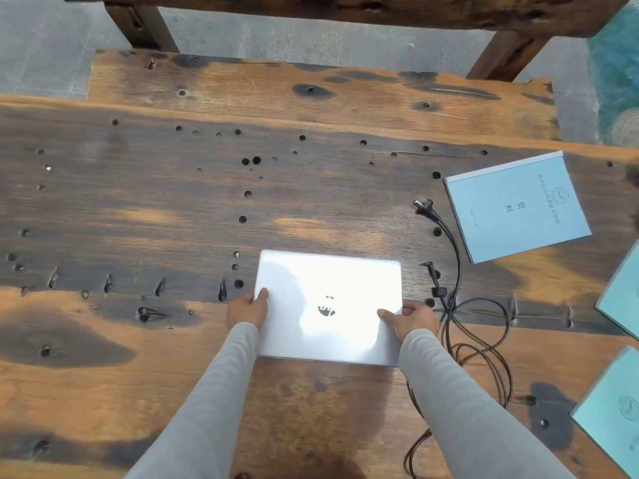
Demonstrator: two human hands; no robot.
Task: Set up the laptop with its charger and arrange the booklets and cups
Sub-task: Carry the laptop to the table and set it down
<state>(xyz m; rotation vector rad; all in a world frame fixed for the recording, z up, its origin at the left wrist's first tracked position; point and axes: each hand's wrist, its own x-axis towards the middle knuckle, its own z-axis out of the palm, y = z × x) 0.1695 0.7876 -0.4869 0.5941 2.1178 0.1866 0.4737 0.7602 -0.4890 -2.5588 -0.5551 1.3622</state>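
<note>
A closed silver laptop (328,305) lies flat near the front of the wooden table (155,219). My left hand (247,309) grips its left edge and my right hand (409,318) grips its right edge, thumbs on the lid. A black charger cable (456,271) lies loose just right of the laptop, its wall plug (423,205) pointing away and its small barrel tip (428,266) unplugged beside the laptop's far right corner. A light blue booklet (517,207) lies at the right. No cups are in view.
Two more blue booklets lie cut off at the right edge, one (622,299) in the middle and one (612,413) nearer the front. A lower wooden bench (311,95) stands beyond the table, with a dark wooden beam (345,8) above it.
</note>
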